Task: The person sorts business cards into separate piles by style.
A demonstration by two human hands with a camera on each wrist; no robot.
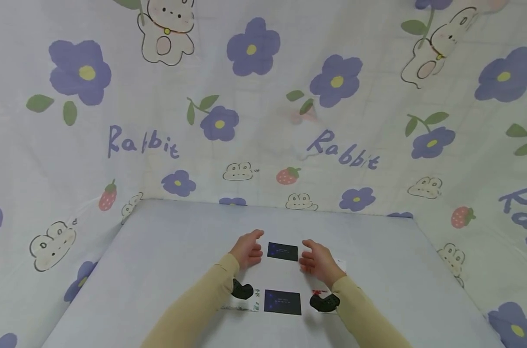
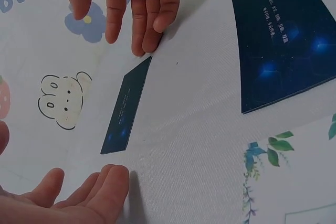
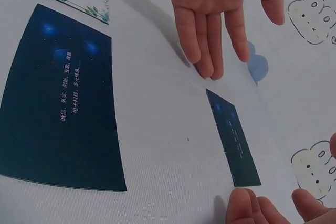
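Observation:
A dark blue card (image 1: 283,251) with small pale print and glowing blue spots lies flat on the white table, between the two hands. At its left side is my left hand (image 1: 248,249), palm turned inward, fingers loosely extended and holding nothing. My right hand (image 1: 319,261) mirrors it on the other side, also without anything in its grasp. In the left wrist view, the right hand's fingertips (image 2: 139,51) come right to one end of this far card (image 2: 126,106). A second, matching dark card (image 1: 283,302) lies nearer, between the forearms.
Under the left forearm shows a white card with a leafy border (image 1: 256,304). A card with red print (image 1: 319,292) lies partly hidden by the right wrist. Black devices (image 1: 242,290) sit at both wrists. Cloth printed with flowers and rabbits (image 1: 263,121) surrounds the table (image 1: 181,241).

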